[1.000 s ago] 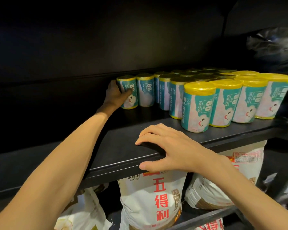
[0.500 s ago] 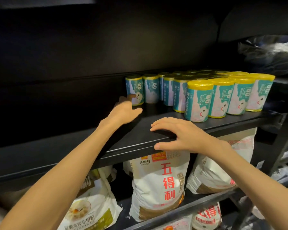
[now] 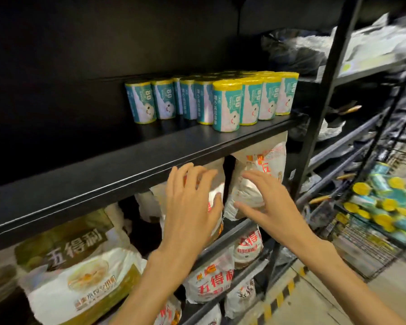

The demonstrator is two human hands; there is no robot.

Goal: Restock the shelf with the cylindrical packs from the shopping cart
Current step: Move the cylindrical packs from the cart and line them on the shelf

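Note:
Several teal cylindrical packs with yellow tops (image 3: 226,106) stand upright in rows on the black shelf (image 3: 117,165). The leftmost pack (image 3: 141,102) stands at the row's left end. More of the same packs (image 3: 382,207) lie heaped in the wire shopping cart (image 3: 361,245) at the right. My left hand (image 3: 190,207) and my right hand (image 3: 270,205) hover side by side below the shelf's front edge, fingers spread and relaxed, holding nothing.
White flour bags (image 3: 211,280) with red print fill the lower shelves behind my hands. A larger green and white bag (image 3: 80,273) lies at the lower left. A black upright post (image 3: 324,95) separates this rack from a cluttered one on the right.
My left hand left the leftmost pack and drew back off the shelf. My right hand lifted off the shelf edge. Both now hang below it, and the view has swung right to show the cart.

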